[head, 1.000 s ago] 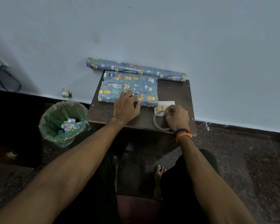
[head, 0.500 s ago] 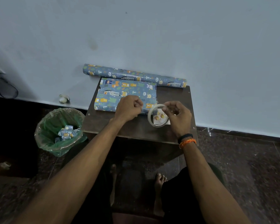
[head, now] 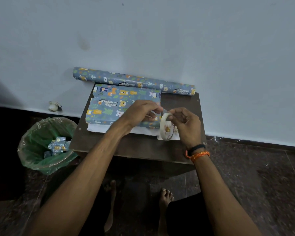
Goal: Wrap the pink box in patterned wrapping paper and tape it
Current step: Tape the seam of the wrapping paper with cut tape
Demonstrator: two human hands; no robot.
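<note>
1. The wrapped box (head: 119, 106), fully covered in blue animal-patterned wrapping paper, lies flat on the small dark table (head: 143, 147), toward its far-left corner. No pink surface shows.
2. A white underside flap of paper (head: 99, 128) projects from the box's near side onto the table top.
3. The tape roll (head: 166, 126) stands on edge above the table, just beside the box's near-right corner.
4. The right hand (head: 186, 124) grips the tape roll, its fingers curled over the upper rim.
5. The left hand (head: 140, 113) hovers over the right part of the box, with thumb and fingers pinched on a short strip of clear tape (head: 156, 112) that runs to the roll.
6. A small white card (head: 175, 135) with printed marks lies on the table under the tape roll, near the right edge.
7. The spare roll of wrapping paper (head: 133, 80) lies along the table's far edge against the wall, its left end overhanging the far-left corner.
8. A bin (head: 46, 145) lined with a green bag stands on the floor off the table's left edge and holds scraps of the same paper.
9. The right wrist carries black and orange bands (head: 197, 151).
10. Two bare feet (head: 165, 196) rest on the dark floor under the table's near edge.
</note>
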